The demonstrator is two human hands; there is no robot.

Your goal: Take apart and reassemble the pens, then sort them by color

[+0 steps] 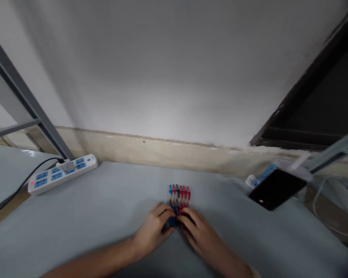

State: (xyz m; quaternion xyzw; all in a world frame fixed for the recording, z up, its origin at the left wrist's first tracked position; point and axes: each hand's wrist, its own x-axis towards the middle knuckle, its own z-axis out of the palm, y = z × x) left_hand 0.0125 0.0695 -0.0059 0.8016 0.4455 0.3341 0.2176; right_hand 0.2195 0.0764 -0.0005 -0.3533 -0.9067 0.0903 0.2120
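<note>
Several click pens [179, 195] with clear barrels and blue, red or black parts lie side by side on the grey table, their clickers pointing away from me. My left hand [153, 229] curls its fingers over the lower left of the row, gripping at the blue pens [171, 221]. From the other side, my right hand [201, 233] presses bent fingers on the lower right of the row, at the red pens. Both hands' fingertips almost meet in the middle and hide the lower parts of most pens.
A white power strip [62, 174] with blue sockets lies at the left, with a plug and black cable. At the right, a dark-screened phone [278, 189] leans on a stand [303, 170]. Metal posts [50, 133] rise at the table's sides; a wall [162, 77] stands behind.
</note>
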